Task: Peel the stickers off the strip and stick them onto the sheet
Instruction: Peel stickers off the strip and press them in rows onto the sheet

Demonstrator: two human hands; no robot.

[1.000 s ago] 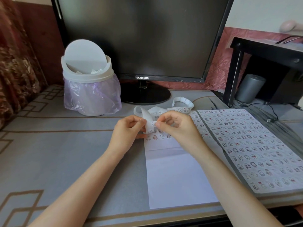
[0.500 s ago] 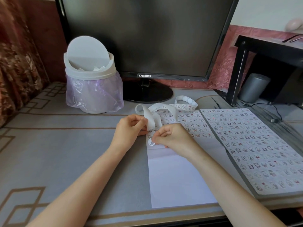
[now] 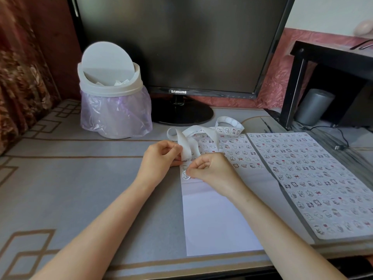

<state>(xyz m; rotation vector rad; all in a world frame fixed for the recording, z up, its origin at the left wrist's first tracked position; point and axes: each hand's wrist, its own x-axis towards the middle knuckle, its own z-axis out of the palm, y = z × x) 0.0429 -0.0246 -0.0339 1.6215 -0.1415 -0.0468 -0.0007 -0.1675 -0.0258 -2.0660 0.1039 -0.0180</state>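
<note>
While the left hand (image 3: 161, 156) pinched the strip (image 3: 186, 146) just above the sheet (image 3: 218, 219), likely to keep its loose end clear, the right hand (image 3: 210, 170), fingers curled, held a sticker (image 3: 185, 175) against the sheet's left edge, apparently starting a new row there.

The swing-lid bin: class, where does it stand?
In the head view, the bin stands left of the monitor stand, on the table beyond the left hand.

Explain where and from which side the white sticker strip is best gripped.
Pinch the white paper sticker strip near its free end, from its left edge: there it hangs flat and narrow over the white sheet, while farther back it loops loosely.
</note>
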